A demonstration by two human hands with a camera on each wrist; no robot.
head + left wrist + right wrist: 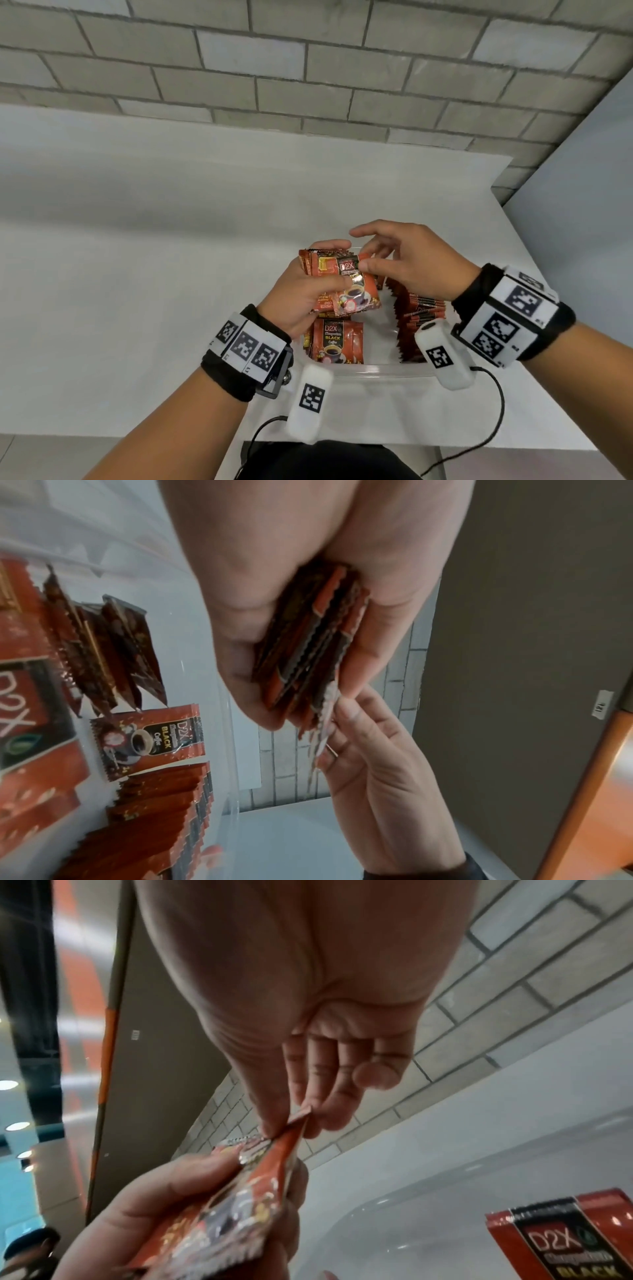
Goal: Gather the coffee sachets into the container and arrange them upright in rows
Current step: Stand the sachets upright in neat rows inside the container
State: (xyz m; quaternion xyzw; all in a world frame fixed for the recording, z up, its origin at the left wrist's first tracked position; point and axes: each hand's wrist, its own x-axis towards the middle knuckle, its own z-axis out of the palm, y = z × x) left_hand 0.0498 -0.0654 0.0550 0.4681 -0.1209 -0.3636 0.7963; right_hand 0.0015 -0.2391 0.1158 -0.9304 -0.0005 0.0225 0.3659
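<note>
A stack of coffee sachets (339, 287) is gripped in the left hand (298, 301) above the clear container (376, 371), thumb across the front. The top corner of the front sachet is pinched between thumb and fingers (318, 1096) of the right hand (414, 260). Inside the container, a row of sachets (416, 322) is stood on edge at the right, and one sachet (337, 342) is seen facing forward at the left. The container is placed on the white surface (137, 274).

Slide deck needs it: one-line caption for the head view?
Left hand holds a sachet stack over the container; right hand pinches its top sachet.
</note>
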